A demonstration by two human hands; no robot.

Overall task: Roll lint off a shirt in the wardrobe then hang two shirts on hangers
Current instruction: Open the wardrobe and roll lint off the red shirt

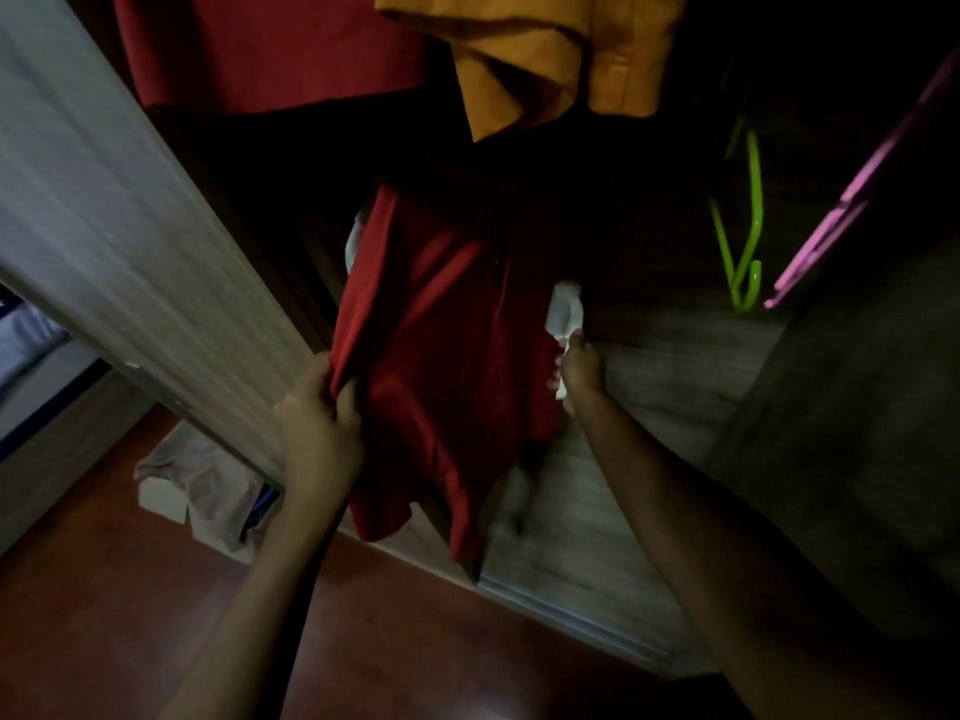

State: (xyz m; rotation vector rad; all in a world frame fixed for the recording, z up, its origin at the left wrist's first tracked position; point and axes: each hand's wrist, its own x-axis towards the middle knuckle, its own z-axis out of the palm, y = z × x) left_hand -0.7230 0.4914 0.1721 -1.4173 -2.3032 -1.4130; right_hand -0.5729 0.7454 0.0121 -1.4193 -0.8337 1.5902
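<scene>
A red shirt [441, 356] hangs down inside the dark wardrobe, its upper part lost in shadow. My left hand [317, 423] grips the shirt's left edge and holds the cloth taut. My right hand [579, 371] grips the handle of a white lint roller [563, 309], whose head lies against the shirt's right edge. A green hanger [748, 236] and a pink hanger [852, 200] lie on the wardrobe floor to the right.
An orange shirt [535, 54] and another red garment [260, 49] hang above. The grey wardrobe door [104, 215] stands open at left. A white box draped with pale cloth [202, 485] sits on the reddish wooden floor [104, 615] below it.
</scene>
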